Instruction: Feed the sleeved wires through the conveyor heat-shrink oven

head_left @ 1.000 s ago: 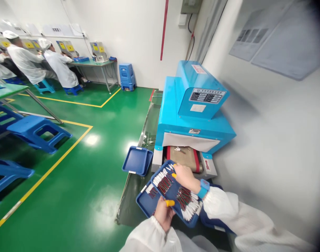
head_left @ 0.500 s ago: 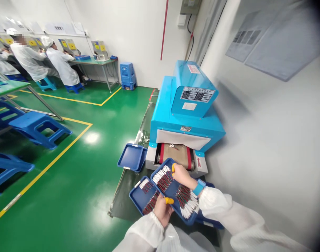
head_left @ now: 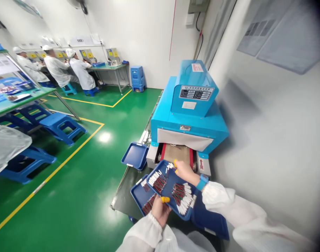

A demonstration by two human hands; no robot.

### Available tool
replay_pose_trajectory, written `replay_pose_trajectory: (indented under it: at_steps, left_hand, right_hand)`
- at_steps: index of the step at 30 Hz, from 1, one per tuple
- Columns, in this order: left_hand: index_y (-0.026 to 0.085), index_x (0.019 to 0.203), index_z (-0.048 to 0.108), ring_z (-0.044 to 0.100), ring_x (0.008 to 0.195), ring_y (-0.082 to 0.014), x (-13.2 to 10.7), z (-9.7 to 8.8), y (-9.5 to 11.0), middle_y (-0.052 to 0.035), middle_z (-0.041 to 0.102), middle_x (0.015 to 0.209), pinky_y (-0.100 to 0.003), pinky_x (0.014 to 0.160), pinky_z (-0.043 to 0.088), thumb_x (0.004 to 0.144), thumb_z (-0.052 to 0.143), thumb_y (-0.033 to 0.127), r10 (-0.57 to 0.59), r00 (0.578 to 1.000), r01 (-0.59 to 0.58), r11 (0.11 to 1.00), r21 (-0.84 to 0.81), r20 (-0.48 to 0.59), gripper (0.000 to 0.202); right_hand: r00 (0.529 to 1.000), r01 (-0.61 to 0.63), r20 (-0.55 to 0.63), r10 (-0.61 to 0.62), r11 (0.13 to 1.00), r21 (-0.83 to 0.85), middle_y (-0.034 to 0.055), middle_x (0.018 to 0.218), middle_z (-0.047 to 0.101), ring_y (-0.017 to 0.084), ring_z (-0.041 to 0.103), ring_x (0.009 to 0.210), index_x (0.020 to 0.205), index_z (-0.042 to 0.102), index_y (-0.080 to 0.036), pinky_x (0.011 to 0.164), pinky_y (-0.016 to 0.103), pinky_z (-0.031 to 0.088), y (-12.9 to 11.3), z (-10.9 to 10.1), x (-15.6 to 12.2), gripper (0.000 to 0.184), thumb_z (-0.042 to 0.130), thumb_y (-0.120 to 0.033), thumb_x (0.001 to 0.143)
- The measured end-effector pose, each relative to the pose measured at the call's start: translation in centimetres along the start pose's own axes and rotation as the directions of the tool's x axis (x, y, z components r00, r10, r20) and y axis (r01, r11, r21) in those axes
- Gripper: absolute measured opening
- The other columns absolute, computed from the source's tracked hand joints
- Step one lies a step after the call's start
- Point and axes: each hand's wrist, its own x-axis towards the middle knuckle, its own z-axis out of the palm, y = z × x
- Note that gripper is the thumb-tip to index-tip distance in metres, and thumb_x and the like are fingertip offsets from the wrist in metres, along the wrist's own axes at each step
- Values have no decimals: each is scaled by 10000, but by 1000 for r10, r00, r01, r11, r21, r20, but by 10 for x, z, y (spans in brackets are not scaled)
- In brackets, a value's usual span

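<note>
My left hand [head_left: 159, 210], a yellow finger cot on the thumb, grips the near edge of a blue tray [head_left: 168, 190] that holds bundles of red and green wires with white ends [head_left: 181, 196]. My right hand [head_left: 184, 172], also with yellow finger cots, is closed at the tray's far end, pinching a few of the wires beside the belt. Just beyond it lies the tan conveyor belt [head_left: 178, 154] that runs into a blue tunnel machine [head_left: 189, 115]. A second blue tray with wires [head_left: 141, 196] lies under the held one.
An empty blue tray [head_left: 135, 155] leans left of the machine's mouth; another blue tray [head_left: 209, 220] lies at my right. Blue stools [head_left: 62, 127] and a green table [head_left: 15, 99] stand on the green floor at left. Three white-coated people sit at a far bench [head_left: 107, 66].
The view has swung a little to the left and up. The belt's small wire pieces have gone further under the machine hood. My hands keep their places on the tray.
</note>
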Motion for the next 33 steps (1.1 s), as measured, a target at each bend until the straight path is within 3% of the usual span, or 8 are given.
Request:
replay_pose_trajectory:
  at_steps: [9,16,23,28,33]
  left_hand:
    - [192,1103,528,631,802,-199,10,-6,14,-47,679,850,-343,752,473,561,513,8,-17,1000,17,999,30,1,573]
    - [197,1149,466,637,782,-199,13,-12,24,-34,674,785,-343,752,471,573,517,8,-27,1000,27,999,32,-2,608]
    - [203,1203,406,642,752,-193,13,-15,31,-24,668,749,-335,743,475,563,501,-2,-38,999,38,999,28,-17,678]
    - [229,1231,375,645,749,-194,14,-16,31,-18,664,742,-336,733,479,582,509,9,-38,998,39,999,18,-43,698]
    - [230,1228,389,646,758,-202,16,-17,29,-23,666,751,-339,726,483,567,518,3,-39,999,39,999,-4,-37,711]
  right_hand:
    - [991,-125,-33,126,991,37,78,790,638,190,599,727,890,546,-157,530,241,269,13,7,47,167,499,-146,730]
    - [966,-248,-42,255,960,132,68,767,630,158,549,660,828,573,-146,517,242,255,28,17,79,213,529,-349,777]
    - [944,-213,-194,268,941,264,44,746,629,143,547,677,757,578,-144,560,221,305,55,27,85,80,536,-200,719]
    - [923,-242,-216,319,916,320,59,772,652,153,572,752,764,610,-138,677,209,365,76,32,92,176,486,-54,671]
    - [938,-191,-231,260,939,285,82,835,656,169,582,799,751,613,-134,687,210,369,72,31,94,157,504,-65,662]
